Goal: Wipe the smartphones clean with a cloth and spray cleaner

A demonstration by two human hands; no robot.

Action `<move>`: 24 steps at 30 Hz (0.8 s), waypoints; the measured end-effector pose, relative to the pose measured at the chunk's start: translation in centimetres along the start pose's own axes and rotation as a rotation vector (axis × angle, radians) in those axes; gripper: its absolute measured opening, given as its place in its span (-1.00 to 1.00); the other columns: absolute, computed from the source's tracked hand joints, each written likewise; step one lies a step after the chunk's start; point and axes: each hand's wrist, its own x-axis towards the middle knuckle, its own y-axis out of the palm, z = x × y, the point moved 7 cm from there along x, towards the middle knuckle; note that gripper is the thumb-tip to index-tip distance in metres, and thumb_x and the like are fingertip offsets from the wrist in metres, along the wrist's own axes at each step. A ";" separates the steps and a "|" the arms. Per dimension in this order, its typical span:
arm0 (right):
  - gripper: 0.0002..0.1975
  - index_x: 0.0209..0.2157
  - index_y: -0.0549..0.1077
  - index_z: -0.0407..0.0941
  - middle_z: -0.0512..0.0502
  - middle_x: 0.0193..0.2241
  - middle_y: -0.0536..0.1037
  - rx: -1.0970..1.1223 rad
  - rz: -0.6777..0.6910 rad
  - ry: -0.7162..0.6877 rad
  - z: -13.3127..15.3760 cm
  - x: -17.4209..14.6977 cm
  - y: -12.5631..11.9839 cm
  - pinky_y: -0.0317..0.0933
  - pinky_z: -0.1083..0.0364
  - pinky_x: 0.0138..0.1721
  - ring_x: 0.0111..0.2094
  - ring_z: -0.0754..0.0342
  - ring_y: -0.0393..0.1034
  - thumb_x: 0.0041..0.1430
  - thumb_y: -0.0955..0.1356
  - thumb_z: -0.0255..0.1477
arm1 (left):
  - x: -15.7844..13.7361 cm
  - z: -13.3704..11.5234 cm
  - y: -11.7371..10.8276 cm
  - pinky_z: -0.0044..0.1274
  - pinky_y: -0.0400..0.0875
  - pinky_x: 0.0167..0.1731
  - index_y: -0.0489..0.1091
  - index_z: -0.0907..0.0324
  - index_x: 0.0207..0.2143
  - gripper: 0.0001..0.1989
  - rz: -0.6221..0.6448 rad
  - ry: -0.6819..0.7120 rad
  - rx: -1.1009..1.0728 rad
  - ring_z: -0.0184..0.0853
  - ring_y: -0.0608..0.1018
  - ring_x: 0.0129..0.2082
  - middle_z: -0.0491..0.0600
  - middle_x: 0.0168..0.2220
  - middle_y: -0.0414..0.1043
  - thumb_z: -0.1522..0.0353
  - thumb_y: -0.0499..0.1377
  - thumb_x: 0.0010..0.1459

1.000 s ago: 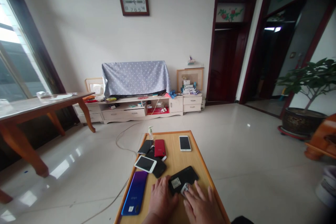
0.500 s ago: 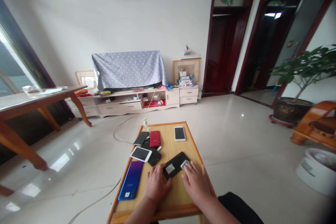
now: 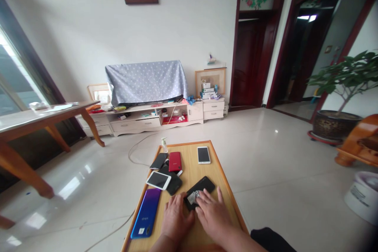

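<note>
A black phone (image 3: 205, 183) lies face down and slanted on the small wooden table (image 3: 189, 151), a pale label on its back. My left hand (image 3: 176, 215) grips its near left corner between fingers and thumb. With the fingertips of my right hand (image 3: 214, 212) I press a small crumpled whitish piece (image 3: 197, 194), perhaps a wipe, on the phone's back, partly over the label. To the left lies a blue-purple phone (image 3: 145, 214). Beyond it, a white phone (image 3: 159, 180), a red phone (image 3: 175, 161) and dark phones (image 3: 158, 160) lie overlapping.
Another white phone (image 3: 203, 155) lies at the table's far right. A pump bottle (image 3: 164, 145) stands at the far left corner. A cable (image 3: 118, 226) runs over the floor at left. Further off are a low cabinet (image 3: 136, 125), a larger table (image 3: 67, 112) and a potted plant (image 3: 335, 126).
My right hand has slid left across the phone's back with the whitish piece, from beside the label to over it. My left hand keeps its grip. The view has tilted slightly up.
</note>
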 end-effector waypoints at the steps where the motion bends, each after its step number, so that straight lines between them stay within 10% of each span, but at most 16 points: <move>1: -0.54 0.24 0.34 0.05 -0.08 0.27 0.34 -0.026 -0.012 0.048 -0.9 0.4 -0.4 -0.63 -0.34 0.34 0.34 -0.08 0.10 0.44 0.10 -0.21 | 0.0 0.0 0.0 -0.38 0.16 0.15 0.33 0.08 0.12 -0.43 -0.006 0.002 0.002 -0.17 0.36 0.19 0.01 0.13 0.43 0.25 0.17 0.00; 5: -0.53 0.22 0.38 -0.07 -0.19 0.28 0.31 -0.141 -0.064 0.229 -4.2 1.9 -1.8 -0.54 -0.39 0.33 0.37 -0.18 0.02 0.40 0.13 -0.29 | 0.2 -0.2 0.1 -0.39 0.15 0.16 0.32 0.07 0.13 -0.42 -0.004 -0.007 0.022 -0.18 0.36 0.20 0.01 0.14 0.42 0.28 0.17 -0.01; 13: -0.66 0.00 0.53 0.06 -0.03 0.13 0.51 0.036 -0.076 0.056 -3.1 1.8 -1.1 -0.28 -0.16 0.35 0.19 -0.01 0.30 0.34 0.21 -0.42 | 0.2 -1.4 0.0 -0.37 0.13 0.19 0.32 0.09 0.14 -0.43 0.055 -0.032 0.050 -0.16 0.35 0.21 0.03 0.17 0.39 0.26 0.17 0.03; 17: -0.69 -0.25 0.56 -0.03 -0.05 -0.13 0.60 0.037 -0.141 0.152 -5.9 2.9 -3.2 0.15 0.07 0.04 -0.04 0.02 0.41 0.31 0.19 -0.51 | 0.2 -2.2 -0.2 -0.37 0.16 0.18 0.34 0.06 0.12 -0.45 0.024 0.003 0.043 -0.17 0.38 0.18 0.01 0.13 0.42 0.24 0.19 0.02; 24: -0.73 -0.29 0.50 -0.05 -0.07 -0.22 0.54 0.042 -0.230 0.238 -9.2 3.3 -4.0 0.19 0.14 -0.14 -0.13 0.05 0.41 0.23 0.21 -0.59 | 0.8 -2.2 0.4 -0.36 0.24 0.14 0.35 0.06 0.13 -0.39 0.089 0.006 0.110 -0.10 0.39 0.18 0.04 0.13 0.44 0.20 0.23 -0.03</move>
